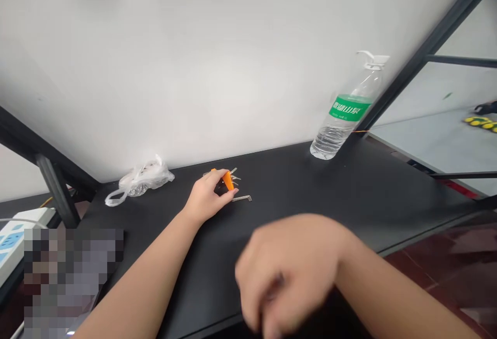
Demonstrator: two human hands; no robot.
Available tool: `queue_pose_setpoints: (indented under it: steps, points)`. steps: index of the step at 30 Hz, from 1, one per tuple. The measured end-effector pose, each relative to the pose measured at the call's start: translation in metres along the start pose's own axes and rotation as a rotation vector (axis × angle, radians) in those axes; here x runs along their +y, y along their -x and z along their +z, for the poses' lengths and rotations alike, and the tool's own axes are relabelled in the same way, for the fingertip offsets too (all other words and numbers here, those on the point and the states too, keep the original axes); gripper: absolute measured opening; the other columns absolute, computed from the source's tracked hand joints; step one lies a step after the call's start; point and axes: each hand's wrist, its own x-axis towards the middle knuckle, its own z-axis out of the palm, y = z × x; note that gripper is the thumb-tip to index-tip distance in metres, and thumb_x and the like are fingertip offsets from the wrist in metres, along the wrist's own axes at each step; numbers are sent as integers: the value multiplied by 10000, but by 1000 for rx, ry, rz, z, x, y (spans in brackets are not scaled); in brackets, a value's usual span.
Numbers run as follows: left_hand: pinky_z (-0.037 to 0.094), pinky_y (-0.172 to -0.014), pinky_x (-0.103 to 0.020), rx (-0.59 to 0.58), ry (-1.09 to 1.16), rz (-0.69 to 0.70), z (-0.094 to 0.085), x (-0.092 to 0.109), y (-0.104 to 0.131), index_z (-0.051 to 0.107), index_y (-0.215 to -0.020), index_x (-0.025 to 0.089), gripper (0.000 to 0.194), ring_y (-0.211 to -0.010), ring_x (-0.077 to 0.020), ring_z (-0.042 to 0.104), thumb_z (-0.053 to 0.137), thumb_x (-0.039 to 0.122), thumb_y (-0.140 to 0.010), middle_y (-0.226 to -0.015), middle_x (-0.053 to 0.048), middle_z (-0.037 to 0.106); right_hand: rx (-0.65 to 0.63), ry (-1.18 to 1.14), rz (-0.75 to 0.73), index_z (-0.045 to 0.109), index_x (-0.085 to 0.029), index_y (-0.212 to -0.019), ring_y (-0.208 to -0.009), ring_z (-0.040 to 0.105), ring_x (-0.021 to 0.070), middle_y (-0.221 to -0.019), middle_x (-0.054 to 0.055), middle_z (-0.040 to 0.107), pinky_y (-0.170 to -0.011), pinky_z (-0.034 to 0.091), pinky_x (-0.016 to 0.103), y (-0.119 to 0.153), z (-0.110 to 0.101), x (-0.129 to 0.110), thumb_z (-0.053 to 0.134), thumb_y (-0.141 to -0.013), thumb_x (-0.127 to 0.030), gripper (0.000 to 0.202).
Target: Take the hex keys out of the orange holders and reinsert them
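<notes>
My left hand [209, 196] is closed around an orange hex key holder [228, 179] on the black tabletop. Several short metal keys stick out from the holder's right side. Just below it, a few thin L-shaped hex keys [245, 197] extend from beneath my fingertips; whether they lie loose or belong to the holder is unclear. Closer to me, my right hand [289, 271] hovers over the table's front part, slightly blurred. Its fingers are curled in with the thumb near the index finger, and whatever they may hold is hidden.
A clear water bottle [341, 114] with a green label stands at the back right. A crumpled plastic bag [145, 179] lies at the back left. A white power strip [17, 240] is at far left, near a pixelated patch. Black frame posts flank the table [287, 183].
</notes>
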Motion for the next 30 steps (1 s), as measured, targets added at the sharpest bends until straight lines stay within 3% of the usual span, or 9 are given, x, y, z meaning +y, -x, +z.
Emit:
queue_pose_setpoints:
  steps: [3,5,10,14,22,30]
  points:
    - [595,-863,-371,4,-36,-4,-1,-2,0,630,-1245,245,419,-931,-206,700,733,396,-868,-1088,-53,726,511,595,433,710,-236,-860,-664,616,159,-820,30,698,-575,425,269,16,-57,29,614,-908,-315,133]
    - [595,-857,-378,2,-46,-6,-2,-3,1,627,-1249,247,421,-917,-208,699,731,395,-869,-1075,-53,725,678,870,651,699,-211,-838,-711,618,189,-872,65,684,-574,396,283,22,-77,54,660,-857,-273,75]
    - [594,-842,-381,9,-52,-5,-1,-5,3,629,-1234,255,411,-928,-218,708,738,396,-864,-1070,-48,732,654,861,610,702,-232,-890,-779,628,183,-982,44,688,-618,409,277,22,-83,91,627,-874,-221,77]
    - [587,-856,-382,2,-58,-4,0,-5,3,623,-1251,259,432,-955,-226,711,746,398,-861,-1084,-41,734,654,848,667,669,-206,-812,-770,621,181,-924,48,673,-614,391,276,15,-77,92,605,-874,-188,91]
    - [575,-892,-383,-21,-73,-29,1,-4,3,622,-1243,261,432,-963,-225,709,751,406,-857,-1087,-26,734,615,779,796,657,-203,-845,-737,601,174,-930,51,655,-596,366,271,11,-78,95,674,-800,-174,57]
    - [583,-838,-357,-8,-58,-61,0,-5,3,645,-1204,255,398,-936,-219,709,752,410,-853,-1057,-33,733,696,659,578,655,-209,-834,-700,583,149,-888,19,671,-623,405,262,24,-84,95,636,-799,-149,72]
